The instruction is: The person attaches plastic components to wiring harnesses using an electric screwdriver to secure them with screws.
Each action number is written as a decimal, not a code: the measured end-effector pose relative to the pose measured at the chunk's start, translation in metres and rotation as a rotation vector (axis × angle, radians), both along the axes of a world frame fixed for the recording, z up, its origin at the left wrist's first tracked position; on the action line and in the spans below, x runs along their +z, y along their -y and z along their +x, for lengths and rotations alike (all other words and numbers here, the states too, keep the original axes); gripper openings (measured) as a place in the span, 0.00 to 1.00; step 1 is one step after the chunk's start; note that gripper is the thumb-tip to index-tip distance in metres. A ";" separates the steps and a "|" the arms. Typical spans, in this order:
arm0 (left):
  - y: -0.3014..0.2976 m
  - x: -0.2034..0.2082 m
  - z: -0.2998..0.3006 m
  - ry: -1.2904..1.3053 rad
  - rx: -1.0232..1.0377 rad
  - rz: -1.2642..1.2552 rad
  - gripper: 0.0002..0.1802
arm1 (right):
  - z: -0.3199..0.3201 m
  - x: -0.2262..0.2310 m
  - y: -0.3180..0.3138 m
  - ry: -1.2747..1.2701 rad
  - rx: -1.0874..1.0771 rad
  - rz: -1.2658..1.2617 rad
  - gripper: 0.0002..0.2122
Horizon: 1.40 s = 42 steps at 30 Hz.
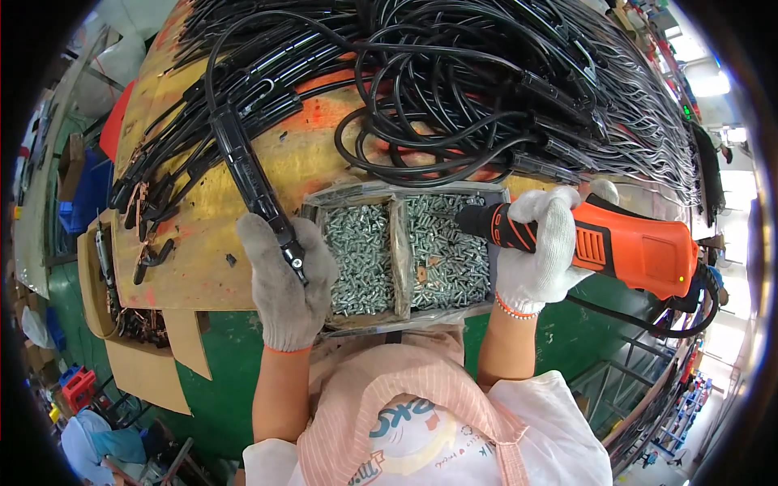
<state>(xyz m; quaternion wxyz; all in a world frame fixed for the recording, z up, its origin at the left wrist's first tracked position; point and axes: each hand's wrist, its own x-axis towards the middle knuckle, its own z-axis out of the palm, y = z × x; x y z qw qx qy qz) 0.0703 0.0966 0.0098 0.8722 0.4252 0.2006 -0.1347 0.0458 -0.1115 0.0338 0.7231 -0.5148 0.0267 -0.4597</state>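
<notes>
My left hand [293,275], in a greyish glove, is closed around the near end of a long black plastic cable handle [247,166]. A silver screw head [297,263] shows at that end, between thumb and fingers. The handle's black cable loops away at the far side. In a white glove, my right hand [545,247] grips an orange and black electric screwdriver [636,247], its dark nose pointing left over the screw box. That two-part box [400,263] sits between my hands, full of small silver screws [356,251]. The screwdriver tip is apart from the handle.
Black cables [462,73] with similar handles are heaped across the far side of the yellowish table [186,267]. Stripped copper ends lie at the left. A cardboard box [146,364] with scraps stands below the left edge. The screwdriver's cord [632,324] hangs at the right.
</notes>
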 end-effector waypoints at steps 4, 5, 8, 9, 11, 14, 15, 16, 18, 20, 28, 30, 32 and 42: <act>0.001 0.001 0.001 -0.003 -0.020 0.043 0.36 | 0.001 -0.003 0.001 -0.036 -0.020 -0.041 0.26; 0.001 0.002 0.001 -0.001 -0.021 0.041 0.36 | 0.002 -0.002 0.001 -0.045 -0.029 -0.046 0.26; -0.003 0.001 0.001 0.048 -0.040 -0.026 0.28 | 0.003 0.003 -0.002 -0.075 -0.058 -0.040 0.25; -0.004 -0.002 0.001 0.038 -0.040 -0.034 0.20 | 0.003 0.006 -0.003 -0.098 -0.083 -0.034 0.25; 0.001 0.002 0.000 0.027 0.040 -0.049 0.10 | 0.001 0.014 -0.003 -0.073 -0.096 0.021 0.24; 0.009 0.007 -0.011 0.037 -0.068 0.041 0.10 | 0.005 0.025 0.003 0.036 -0.077 0.057 0.22; 0.015 0.012 -0.011 -0.015 -0.026 0.095 0.13 | 0.005 0.027 0.005 0.019 -0.095 0.119 0.20; 0.019 0.015 -0.010 -0.009 -0.020 0.091 0.13 | 0.003 0.031 0.012 0.003 -0.115 0.177 0.18; 0.019 0.020 -0.007 -0.046 0.068 0.051 0.14 | 0.006 0.041 0.016 0.096 0.079 0.281 0.14; 0.008 0.009 -0.008 -0.040 -0.009 -0.003 0.22 | 0.014 0.050 0.014 0.159 0.237 0.374 0.11; 0.000 -0.005 -0.010 -0.036 -0.069 -0.141 0.29 | 0.046 0.046 -0.031 0.237 0.518 0.623 0.09; -0.002 -0.008 -0.010 0.008 -0.081 -0.261 0.30 | 0.052 0.043 -0.045 0.180 0.481 0.610 0.08; -0.006 -0.010 -0.010 0.006 -0.092 -0.293 0.30 | 0.054 0.037 -0.052 0.162 0.487 0.588 0.08; -0.009 -0.004 -0.007 -0.010 -0.098 -0.302 0.33 | 0.055 0.032 -0.061 0.136 0.460 0.535 0.11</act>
